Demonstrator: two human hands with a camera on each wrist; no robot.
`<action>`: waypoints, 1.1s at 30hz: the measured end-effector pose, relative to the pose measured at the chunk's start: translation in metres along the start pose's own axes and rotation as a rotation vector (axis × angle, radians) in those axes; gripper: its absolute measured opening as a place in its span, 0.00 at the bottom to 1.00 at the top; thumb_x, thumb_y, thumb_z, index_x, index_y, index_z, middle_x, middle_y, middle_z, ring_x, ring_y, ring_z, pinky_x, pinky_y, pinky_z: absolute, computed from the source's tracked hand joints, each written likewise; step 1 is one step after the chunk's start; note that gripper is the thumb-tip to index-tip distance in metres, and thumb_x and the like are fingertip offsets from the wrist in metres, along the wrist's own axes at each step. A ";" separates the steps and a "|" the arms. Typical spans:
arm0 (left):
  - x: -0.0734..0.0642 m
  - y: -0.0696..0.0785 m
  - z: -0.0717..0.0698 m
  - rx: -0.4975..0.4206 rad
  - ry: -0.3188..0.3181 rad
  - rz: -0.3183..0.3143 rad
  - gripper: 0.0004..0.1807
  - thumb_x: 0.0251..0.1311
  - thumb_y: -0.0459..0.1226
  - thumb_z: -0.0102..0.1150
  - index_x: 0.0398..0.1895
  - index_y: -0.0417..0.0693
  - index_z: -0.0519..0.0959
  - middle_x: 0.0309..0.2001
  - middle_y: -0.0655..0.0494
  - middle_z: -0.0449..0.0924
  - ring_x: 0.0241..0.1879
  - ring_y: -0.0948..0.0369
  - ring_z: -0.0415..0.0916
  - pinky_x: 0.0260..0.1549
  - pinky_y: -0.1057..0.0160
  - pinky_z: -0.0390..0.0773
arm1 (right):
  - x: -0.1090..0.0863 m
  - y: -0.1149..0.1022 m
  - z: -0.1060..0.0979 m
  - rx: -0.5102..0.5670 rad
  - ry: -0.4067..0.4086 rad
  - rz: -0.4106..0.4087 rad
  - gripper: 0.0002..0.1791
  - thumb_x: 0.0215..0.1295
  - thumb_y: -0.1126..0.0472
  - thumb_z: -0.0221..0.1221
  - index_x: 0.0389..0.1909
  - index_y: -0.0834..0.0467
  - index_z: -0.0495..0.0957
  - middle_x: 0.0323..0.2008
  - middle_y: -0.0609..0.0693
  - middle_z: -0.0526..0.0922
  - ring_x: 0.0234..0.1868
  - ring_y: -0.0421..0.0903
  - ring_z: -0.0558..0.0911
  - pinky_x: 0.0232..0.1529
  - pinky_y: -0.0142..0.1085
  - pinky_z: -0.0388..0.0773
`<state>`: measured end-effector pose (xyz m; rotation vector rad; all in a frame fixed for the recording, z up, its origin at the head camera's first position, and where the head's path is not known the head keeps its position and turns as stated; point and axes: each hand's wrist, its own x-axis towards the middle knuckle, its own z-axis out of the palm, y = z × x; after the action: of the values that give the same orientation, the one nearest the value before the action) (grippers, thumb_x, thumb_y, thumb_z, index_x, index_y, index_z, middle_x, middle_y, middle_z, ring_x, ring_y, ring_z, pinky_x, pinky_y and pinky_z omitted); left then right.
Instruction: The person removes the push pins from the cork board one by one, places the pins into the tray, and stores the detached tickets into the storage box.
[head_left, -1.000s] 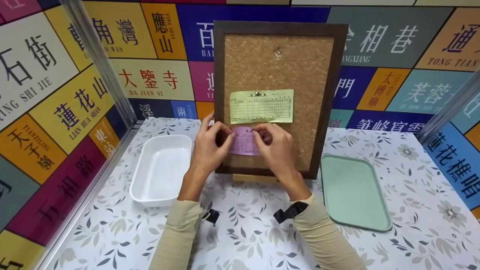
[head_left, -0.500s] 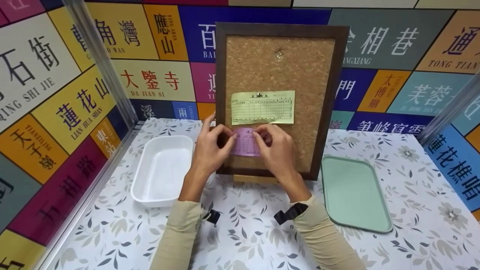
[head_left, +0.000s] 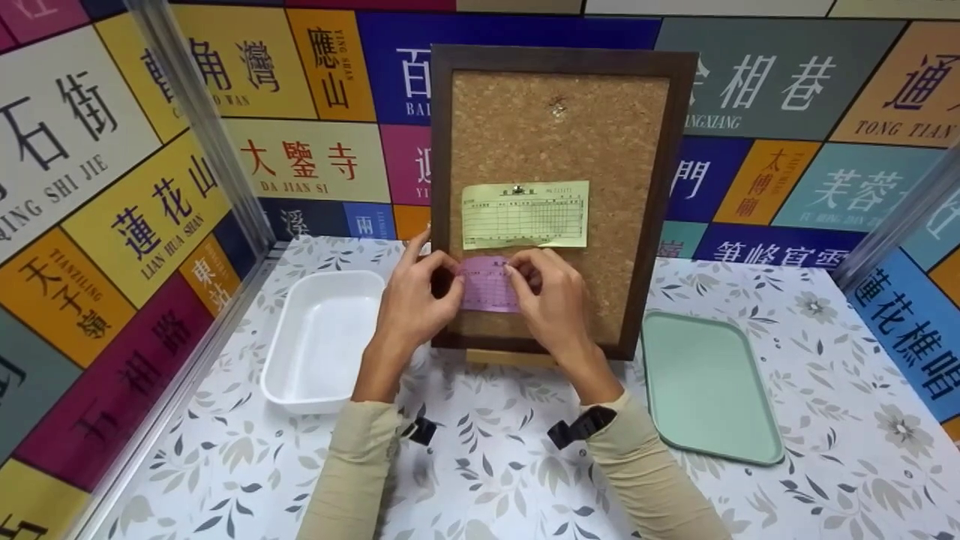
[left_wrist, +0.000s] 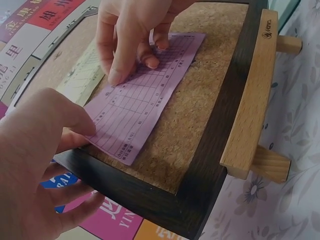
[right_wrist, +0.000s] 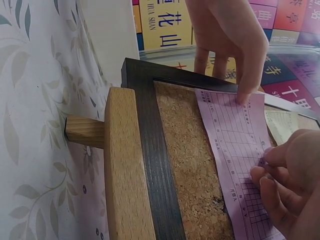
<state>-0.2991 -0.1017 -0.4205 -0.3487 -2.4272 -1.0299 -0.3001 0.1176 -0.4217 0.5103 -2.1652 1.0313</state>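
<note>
A purple printed slip (head_left: 489, 292) lies against the lower part of a dark-framed corkboard (head_left: 510, 127). My left hand (head_left: 411, 300) holds the slip's left edge between thumb and index finger, while its other fingers reach round the frame's side. With thumb and curled fingers, my right hand (head_left: 556, 300) pinches a small pin (right_wrist: 263, 163) at the slip's upper edge; the fingertips hide most of it. Just above, a yellow-green printed slip (head_left: 525, 217) hangs from a clear pushpin (head_left: 517, 190). In the left wrist view the purple slip (left_wrist: 137, 110) lies nearly flat on the cork.
The board leans upright on a light wooden stand (left_wrist: 252, 95). A white plastic tub (head_left: 322, 341) stands to the left, and a flat green tray (head_left: 712, 390) lies to the right. Walls with coloured lettered panels (head_left: 307, 161) close in the table behind and at both sides.
My left fingertips have shifted slightly left along the purple slip, so more of its left part shows. The right hand has stayed at the slip's upper edge.
</note>
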 end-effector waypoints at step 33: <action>0.004 0.000 -0.011 -0.085 0.037 -0.022 0.05 0.67 0.43 0.67 0.38 0.53 0.84 0.76 0.50 0.75 0.72 0.48 0.76 0.53 0.51 0.89 | -0.001 -0.007 -0.030 0.170 -0.018 0.023 0.03 0.63 0.67 0.71 0.33 0.58 0.85 0.33 0.50 0.87 0.31 0.47 0.87 0.33 0.45 0.87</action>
<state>-0.2985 -0.1093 -0.4115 -0.3290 -2.3641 -1.1412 -0.2833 0.1370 -0.4053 0.5759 -2.1146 1.2347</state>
